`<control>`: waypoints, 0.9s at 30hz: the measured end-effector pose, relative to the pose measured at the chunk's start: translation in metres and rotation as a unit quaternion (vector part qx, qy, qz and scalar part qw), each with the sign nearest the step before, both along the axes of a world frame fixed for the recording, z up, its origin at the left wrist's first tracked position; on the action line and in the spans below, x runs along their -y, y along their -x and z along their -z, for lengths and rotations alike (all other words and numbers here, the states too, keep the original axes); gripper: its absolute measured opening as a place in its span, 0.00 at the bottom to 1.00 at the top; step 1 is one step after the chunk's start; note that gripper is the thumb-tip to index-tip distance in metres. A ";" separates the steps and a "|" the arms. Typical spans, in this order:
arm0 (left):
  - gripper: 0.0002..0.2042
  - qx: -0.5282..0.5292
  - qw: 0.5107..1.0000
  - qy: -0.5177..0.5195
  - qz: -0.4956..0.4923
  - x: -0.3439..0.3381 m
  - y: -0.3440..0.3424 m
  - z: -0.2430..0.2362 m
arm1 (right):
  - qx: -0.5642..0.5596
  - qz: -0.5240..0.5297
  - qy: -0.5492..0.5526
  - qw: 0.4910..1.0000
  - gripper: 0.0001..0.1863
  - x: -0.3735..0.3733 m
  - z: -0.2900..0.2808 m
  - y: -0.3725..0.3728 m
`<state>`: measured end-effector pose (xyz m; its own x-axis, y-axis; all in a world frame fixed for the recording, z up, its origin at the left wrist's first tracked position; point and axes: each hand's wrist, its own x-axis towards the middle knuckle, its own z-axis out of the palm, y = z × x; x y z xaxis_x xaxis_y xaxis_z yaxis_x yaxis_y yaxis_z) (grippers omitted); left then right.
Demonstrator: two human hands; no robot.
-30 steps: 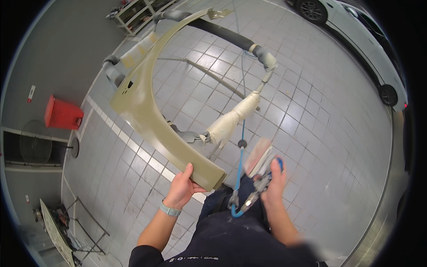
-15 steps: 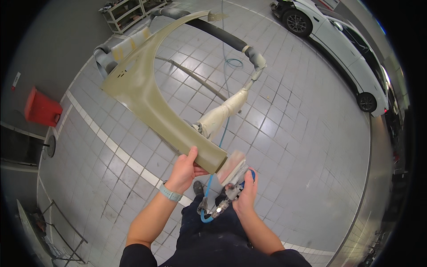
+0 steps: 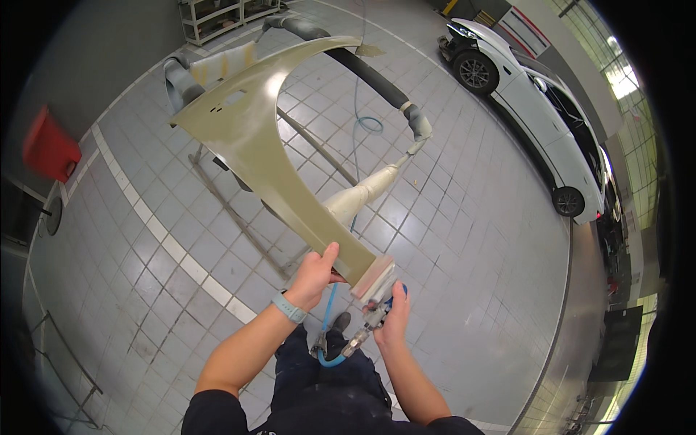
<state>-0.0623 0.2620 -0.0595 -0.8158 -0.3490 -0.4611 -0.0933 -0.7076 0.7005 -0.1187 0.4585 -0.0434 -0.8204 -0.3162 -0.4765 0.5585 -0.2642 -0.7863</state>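
Observation:
A long curved olive-green car fender (image 3: 250, 148) with pale dull patches slants across the middle. My left hand (image 3: 313, 279) grips its near narrow end, thumb on top and fingers underneath. In my right hand (image 3: 393, 319) is an air tool (image 3: 377, 313) with a silver body, a blue part and a blurred, pale pinkish block (image 3: 375, 280) at its front. The block is up against the fender's near edge; whether it touches cannot be told. A blue air hose (image 3: 332, 360) joins the tool through a metal coupling (image 3: 355, 341).
A padded stand arm (image 3: 366, 76), wrapped in dark and cream coverings, curves around behind the fender. Thin stand legs (image 3: 243, 228) reach across the tiled floor (image 3: 464, 290). A white car (image 3: 536, 101) stands at far right, a red bin (image 3: 51, 145) at left, shelving (image 3: 217, 18) at the back.
The view has shifted, bringing more of the car and the right-hand windows into sight. The tool's block has come closer to the fender's end. Both hands keep their holds.

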 end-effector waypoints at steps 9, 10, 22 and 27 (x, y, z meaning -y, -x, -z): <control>0.25 0.000 1.000 0.002 -0.013 -0.001 -0.002 -0.001 | 0.004 -0.021 -0.063 0.998 0.17 -0.001 0.000 -0.001; 0.25 0.000 1.000 0.001 -0.017 -0.001 -0.002 0.000 | 0.006 -0.023 -0.062 0.998 0.17 -0.001 0.002 0.000; 0.24 -0.027 0.999 -0.013 -0.019 -0.006 0.003 0.017 | -0.005 -0.004 -0.069 0.998 0.20 -0.005 0.006 -0.032; 0.26 -0.007 1.000 -0.013 -0.009 -0.011 0.002 0.064 | -0.094 0.026 -0.088 0.991 0.24 -0.015 -0.001 -0.036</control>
<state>-0.0638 0.2728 -0.1237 -0.8166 -0.3508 -0.4584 -0.0705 -0.7277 0.6823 -0.0823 0.4731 -0.0425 -0.9128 -0.1957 -0.3584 0.3874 -0.1378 -0.9115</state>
